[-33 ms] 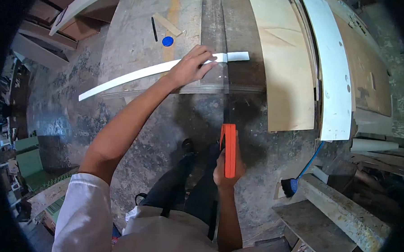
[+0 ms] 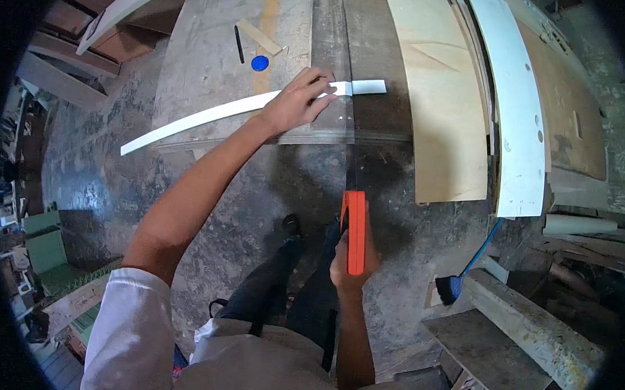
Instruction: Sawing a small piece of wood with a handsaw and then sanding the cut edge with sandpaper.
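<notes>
We're grasping the white strip (image 2: 211,114) near the workbench's front edge (image 2: 308,137) with our left hand (image 2: 292,107), the saw (image 2: 356,232) with our right hand (image 2: 340,266); slack pressure could be sending the blade (image 2: 351,165) toward our fingers (image 2: 310,90).

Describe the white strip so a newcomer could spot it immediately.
Start at the large, worn grey wooden table at the top. Near its front edge lies a long, narrow white strip, under the left hand and an orange-handled metal saw. Unlike the broad white panel at right, it is slim and juts past the table's left side.
</notes>
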`<action>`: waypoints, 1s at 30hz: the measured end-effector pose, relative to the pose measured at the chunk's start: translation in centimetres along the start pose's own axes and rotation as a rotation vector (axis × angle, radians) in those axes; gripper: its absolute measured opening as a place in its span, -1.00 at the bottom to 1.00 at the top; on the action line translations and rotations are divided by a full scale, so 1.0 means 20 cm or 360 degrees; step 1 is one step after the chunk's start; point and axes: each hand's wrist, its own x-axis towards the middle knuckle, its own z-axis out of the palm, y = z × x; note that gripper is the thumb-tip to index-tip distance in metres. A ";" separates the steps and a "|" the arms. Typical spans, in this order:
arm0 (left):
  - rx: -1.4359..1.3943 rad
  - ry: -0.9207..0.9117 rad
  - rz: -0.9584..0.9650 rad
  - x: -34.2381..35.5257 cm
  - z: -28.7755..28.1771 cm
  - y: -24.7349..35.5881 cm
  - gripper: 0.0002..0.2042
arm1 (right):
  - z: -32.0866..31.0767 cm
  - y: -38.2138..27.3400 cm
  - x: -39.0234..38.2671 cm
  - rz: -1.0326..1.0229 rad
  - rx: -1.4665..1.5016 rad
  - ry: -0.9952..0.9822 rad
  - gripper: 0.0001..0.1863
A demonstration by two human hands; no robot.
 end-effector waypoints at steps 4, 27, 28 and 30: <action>0.0093 -0.0028 0.0256 0.00 -0.02 -0.03 -0.84 | 0.00 0.00 0.01 -0.0062 -0.0058 0.0049 -0.25; 0.0150 -0.0150 0.0194 0.01 -0.03 -0.03 -0.88 | -0.03 0.03 -0.04 -0.0187 -0.0102 -0.0005 -0.31; 0.0155 -0.0142 0.0201 0.01 -0.03 -0.02 -0.88 | -0.04 0.03 -0.06 -0.0129 -0.0123 -0.0061 -0.31; 0.0144 -0.0115 0.0201 0.00 -0.03 -0.03 -0.88 | -0.05 0.01 -0.07 -0.0073 -0.0140 -0.0120 -0.31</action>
